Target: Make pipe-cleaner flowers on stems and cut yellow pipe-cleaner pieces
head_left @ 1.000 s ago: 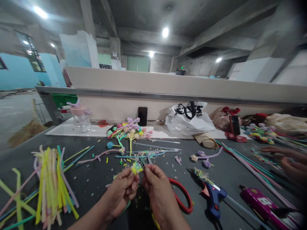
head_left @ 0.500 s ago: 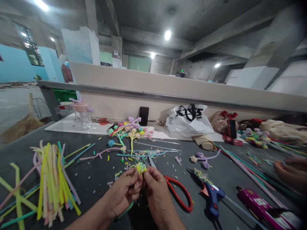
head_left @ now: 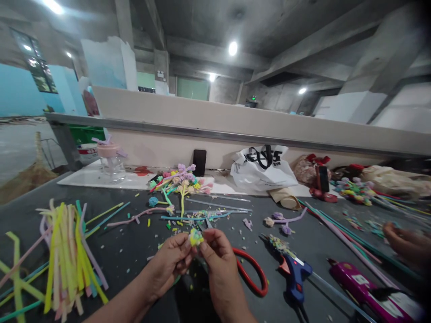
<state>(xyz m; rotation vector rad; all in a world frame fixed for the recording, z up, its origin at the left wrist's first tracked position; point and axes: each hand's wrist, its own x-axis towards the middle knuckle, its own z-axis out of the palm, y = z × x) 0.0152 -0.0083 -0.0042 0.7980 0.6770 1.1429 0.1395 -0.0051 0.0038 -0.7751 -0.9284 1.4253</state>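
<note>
Between my two hands is a small fluffy yellow flower [head_left: 195,237] with some pale green in it. My left hand [head_left: 173,260] pinches it from the left, fingers curled. Touching its right side are the thumb and fingertips of my right hand [head_left: 220,262], also closed. A bit of green stem shows under my left hand. Red-handled scissors [head_left: 259,289] lie beside my right hand, partly covered by it. Beyond my hands lie a pink stem [head_left: 138,216] and a heap of colourful fuzzy flowers [head_left: 183,176].
Fuzzy yellow and pink strips [head_left: 65,255] are bundled at left. A blue glue gun [head_left: 296,278] and a purple tool [head_left: 360,280] lie at right. Another person's hand [head_left: 400,242] is at the right edge. Behind stand a phone [head_left: 200,162], a white bag [head_left: 262,172] and a jar [head_left: 111,166].
The yellow flower has turned slightly in my fingers, showing more of its face. My hands stay together around it. The view has shifted slightly.
</note>
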